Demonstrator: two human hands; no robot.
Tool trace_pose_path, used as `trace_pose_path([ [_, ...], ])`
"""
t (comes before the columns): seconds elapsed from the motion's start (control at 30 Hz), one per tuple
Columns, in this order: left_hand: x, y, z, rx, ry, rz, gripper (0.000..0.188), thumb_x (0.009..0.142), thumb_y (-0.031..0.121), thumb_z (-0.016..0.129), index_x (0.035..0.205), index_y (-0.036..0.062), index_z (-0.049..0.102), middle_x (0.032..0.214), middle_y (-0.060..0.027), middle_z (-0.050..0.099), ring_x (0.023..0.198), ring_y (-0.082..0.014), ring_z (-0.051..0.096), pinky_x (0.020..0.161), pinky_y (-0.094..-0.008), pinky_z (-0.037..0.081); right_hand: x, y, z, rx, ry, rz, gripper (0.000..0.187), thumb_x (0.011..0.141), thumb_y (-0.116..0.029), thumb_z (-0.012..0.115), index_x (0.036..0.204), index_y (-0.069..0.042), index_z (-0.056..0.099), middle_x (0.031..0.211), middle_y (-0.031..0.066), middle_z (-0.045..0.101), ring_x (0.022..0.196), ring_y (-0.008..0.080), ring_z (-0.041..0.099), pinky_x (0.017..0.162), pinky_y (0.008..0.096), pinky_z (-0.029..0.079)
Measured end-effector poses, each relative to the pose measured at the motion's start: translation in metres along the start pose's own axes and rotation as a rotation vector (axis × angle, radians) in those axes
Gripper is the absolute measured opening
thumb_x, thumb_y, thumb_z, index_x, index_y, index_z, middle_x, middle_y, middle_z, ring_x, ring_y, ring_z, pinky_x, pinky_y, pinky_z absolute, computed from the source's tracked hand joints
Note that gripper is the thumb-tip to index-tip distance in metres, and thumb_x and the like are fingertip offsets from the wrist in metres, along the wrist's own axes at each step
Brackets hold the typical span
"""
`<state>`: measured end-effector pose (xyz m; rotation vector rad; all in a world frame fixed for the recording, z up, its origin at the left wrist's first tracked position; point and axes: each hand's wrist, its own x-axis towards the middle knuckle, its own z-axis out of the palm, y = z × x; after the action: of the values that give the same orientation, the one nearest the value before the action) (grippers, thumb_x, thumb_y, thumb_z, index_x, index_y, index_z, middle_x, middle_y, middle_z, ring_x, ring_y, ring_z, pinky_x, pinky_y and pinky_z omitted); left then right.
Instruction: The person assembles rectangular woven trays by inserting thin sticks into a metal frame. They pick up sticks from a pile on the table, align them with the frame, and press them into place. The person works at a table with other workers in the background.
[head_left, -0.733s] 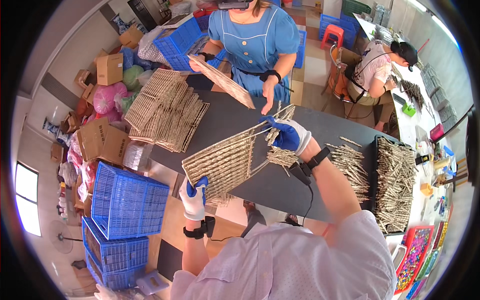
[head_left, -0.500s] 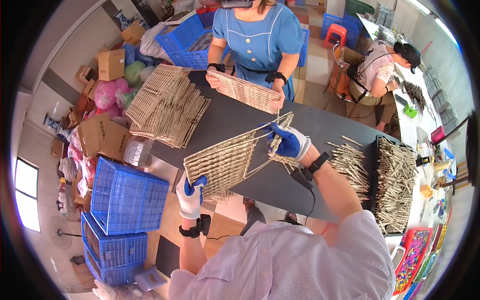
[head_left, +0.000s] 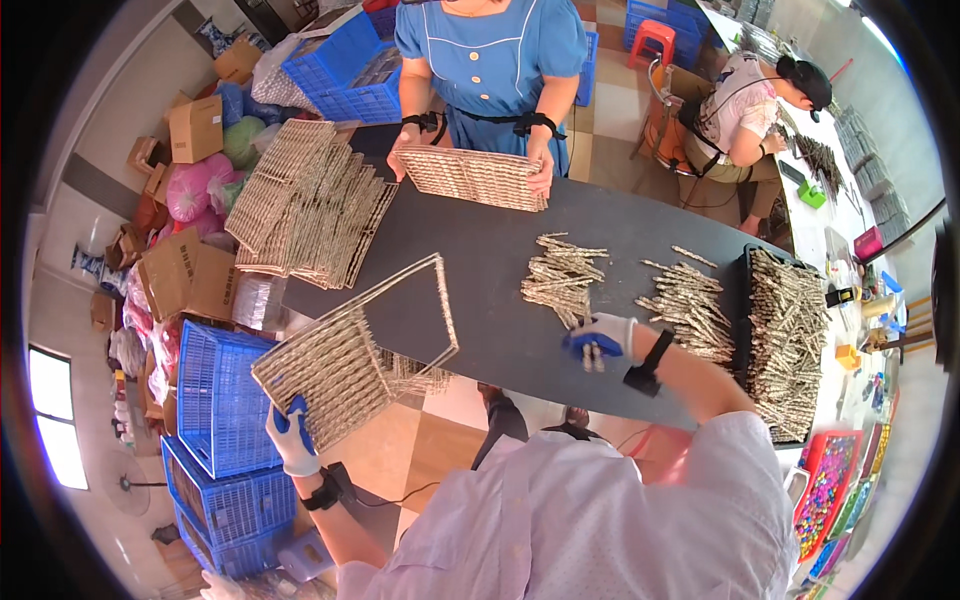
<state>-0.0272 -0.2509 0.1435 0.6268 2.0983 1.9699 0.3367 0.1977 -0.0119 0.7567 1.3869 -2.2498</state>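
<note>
In the head view, the right hand (head_left: 605, 340) has left the part-filled woven frame (head_left: 330, 375) and sits left of the black tray (head_left: 743, 330), fingers curled over what look like short sticks. My left hand (head_left: 292, 442) pinches the frame's lower corner, well left of the tray; its bare far end suggests unfinished filling. Printing on a cardboard box (head_left: 170, 275), far left of the tray, I can't read.

Beige 4-sided frame (head_left: 335, 375) held tilted, woven partway, right end open; strips (head_left: 560, 278) heaped rightward.
</note>
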Motion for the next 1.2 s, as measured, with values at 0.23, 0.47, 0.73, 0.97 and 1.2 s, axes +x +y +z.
trace_pose_path([
  [0.23, -0.005, -0.021, -0.005, 0.003, 0.024, -0.086, 0.04, 0.086, -0.013, 0.05, 0.125, -0.0088, 0.056, 0.114, -0.0077, 0.064, 0.099, -0.0142, 0.059, 0.091, -0.0254, 0.046, 0.133, 0.094, 0.026, 1.301, 0.159, -0.182, 0.029, 0.099, -0.031, 0.054, 0.098, -0.003, 0.061, 0.092, 0.0147, 0.067, 0.077, 0.0289, 0.063, 0.072, 0.0376, 0.054],
  [0.47, 0.0, -0.026, 0.002, 0.006, 0.011, -0.128, 0.036, 0.088, -0.01, 0.054, 0.124, -0.0083, 0.057, 0.111, -0.0073, 0.064, 0.097, -0.0141, 0.059, 0.089, -0.0262, 0.047, 0.176, 0.064, 0.022, 1.493, 0.359, -0.404, 0.037, 0.098, -0.045, 0.055, 0.103, -0.009, 0.062, 0.099, 0.007, 0.068, 0.085, 0.0251, 0.062, 0.088, 0.0395, 0.053],
  [0.73, -0.005, -0.049, 0.002, 0.081, 0.105, -0.178, 0.038, 0.087, -0.009, 0.059, 0.124, -0.0081, 0.057, 0.11, -0.0082, 0.065, 0.095, -0.0154, 0.059, 0.087, -0.0292, 0.049, 0.143, 0.102, 0.015, 1.118, 0.363, -0.265, 0.03, 0.095, -0.036, 0.062, 0.092, -0.006, 0.063, 0.09, 0.0105, 0.067, 0.088, 0.0288, 0.066, 0.087, 0.0446, 0.055],
  [0.97, -0.002, -0.04, 0.021, 0.193, 0.008, -0.135, 0.043, 0.082, -0.013, 0.052, 0.123, -0.0079, 0.059, 0.105, -0.0051, 0.065, 0.091, -0.0113, 0.057, 0.082, -0.0251, 0.049, 0.174, 0.1, 0.0, 1.386, 0.245, -0.242, 0.037, 0.1, -0.032, 0.049, 0.106, 0.003, 0.059, 0.103, 0.0226, 0.066, 0.104, 0.0403, 0.063, 0.092, 0.0512, 0.054],
  [1.2, -0.012, -0.029, 0.025, 0.227, 0.093, -0.143, 0.046, 0.078, -0.014, 0.051, 0.122, -0.0098, 0.059, 0.105, -0.0061, 0.066, 0.091, -0.012, 0.058, 0.084, -0.0248, 0.048, 0.2, 0.069, -0.024, 1.556, 0.252, -0.304, 0.033, 0.099, -0.033, 0.049, 0.11, -0.004, 0.06, 0.102, 0.0167, 0.067, 0.095, 0.0361, 0.064, 0.086, 0.0512, 0.056],
])
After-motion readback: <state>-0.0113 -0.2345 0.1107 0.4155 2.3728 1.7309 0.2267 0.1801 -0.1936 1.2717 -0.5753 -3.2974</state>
